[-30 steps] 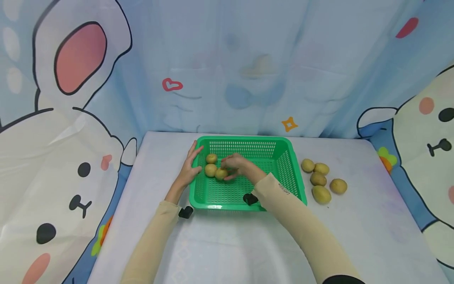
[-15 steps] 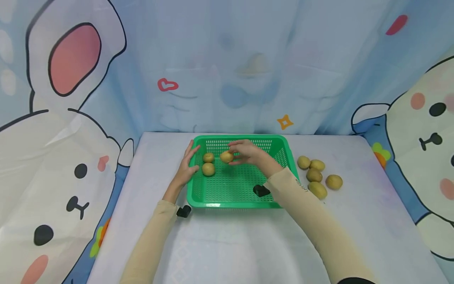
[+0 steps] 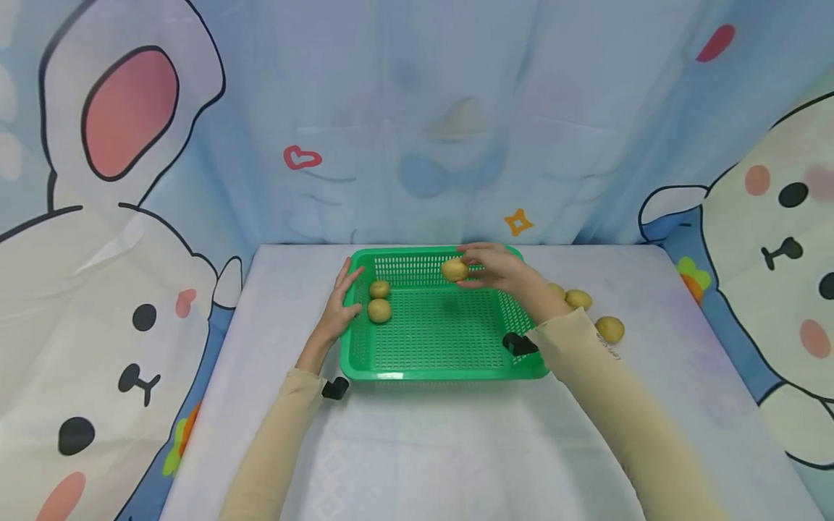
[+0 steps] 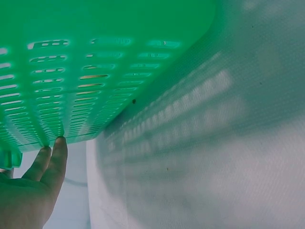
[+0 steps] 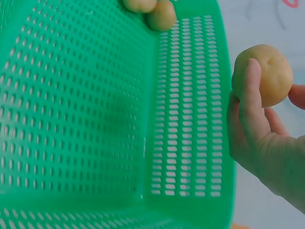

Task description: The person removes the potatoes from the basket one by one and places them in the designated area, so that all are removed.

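The counter (image 3: 404,441) carries a green basket (image 3: 443,365), its long side running left to right in front of me. My left hand (image 3: 339,312) rests flat against the basket's left wall, fingers straight, holding nothing. My right hand (image 3: 498,268) has its grip pinched around a potato (image 3: 455,270), lifted over the basket's far right corner; it is nearly round, so I cannot tell its long axis. Two more potatoes (image 3: 379,300) lie inside by the left wall. Small writing on my right sleeve (image 3: 606,347) is unreadable.
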Tool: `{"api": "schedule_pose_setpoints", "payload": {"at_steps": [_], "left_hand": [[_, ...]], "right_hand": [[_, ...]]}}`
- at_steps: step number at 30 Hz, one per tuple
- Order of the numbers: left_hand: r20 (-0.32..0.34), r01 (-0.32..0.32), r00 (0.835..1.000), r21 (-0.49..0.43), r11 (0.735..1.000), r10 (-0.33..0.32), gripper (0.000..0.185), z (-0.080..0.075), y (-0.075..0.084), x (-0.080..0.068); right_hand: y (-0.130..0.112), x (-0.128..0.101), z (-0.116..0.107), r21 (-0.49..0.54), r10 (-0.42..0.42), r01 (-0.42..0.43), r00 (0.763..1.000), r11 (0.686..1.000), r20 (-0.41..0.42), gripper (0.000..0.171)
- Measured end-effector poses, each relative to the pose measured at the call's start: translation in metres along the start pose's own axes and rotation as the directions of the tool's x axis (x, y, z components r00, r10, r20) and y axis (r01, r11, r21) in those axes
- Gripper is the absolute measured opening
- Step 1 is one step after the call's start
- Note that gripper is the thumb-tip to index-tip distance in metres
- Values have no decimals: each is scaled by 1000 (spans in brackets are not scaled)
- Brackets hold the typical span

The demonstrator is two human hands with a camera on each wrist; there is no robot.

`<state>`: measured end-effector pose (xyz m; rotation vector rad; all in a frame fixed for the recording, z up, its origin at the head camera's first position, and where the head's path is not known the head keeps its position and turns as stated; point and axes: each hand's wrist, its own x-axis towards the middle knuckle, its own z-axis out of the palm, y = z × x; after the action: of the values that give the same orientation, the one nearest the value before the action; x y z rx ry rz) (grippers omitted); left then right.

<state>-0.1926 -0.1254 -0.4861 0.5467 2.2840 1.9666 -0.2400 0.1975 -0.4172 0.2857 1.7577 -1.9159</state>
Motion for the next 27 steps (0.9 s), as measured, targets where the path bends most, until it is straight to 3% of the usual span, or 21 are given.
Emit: {"api": "schedule_pose_setpoints", "payload": {"at_steps": [15, 21, 27], "left_hand": [[-1, -12, 1000, -7, 1000, 12, 77, 1, 0, -1], [4, -3, 1000, 7, 1000, 3, 77, 0, 2, -1], [9, -7, 1000, 5, 1000, 7, 77, 0, 2, -1]], "right_hand": [[0, -49, -73, 33, -12, 14, 998, 999, -63, 55], [9, -67, -109, 187, 66, -45, 992, 981, -110, 22], [23, -87, -138, 294, 132, -83, 980, 952, -149, 24]]}}
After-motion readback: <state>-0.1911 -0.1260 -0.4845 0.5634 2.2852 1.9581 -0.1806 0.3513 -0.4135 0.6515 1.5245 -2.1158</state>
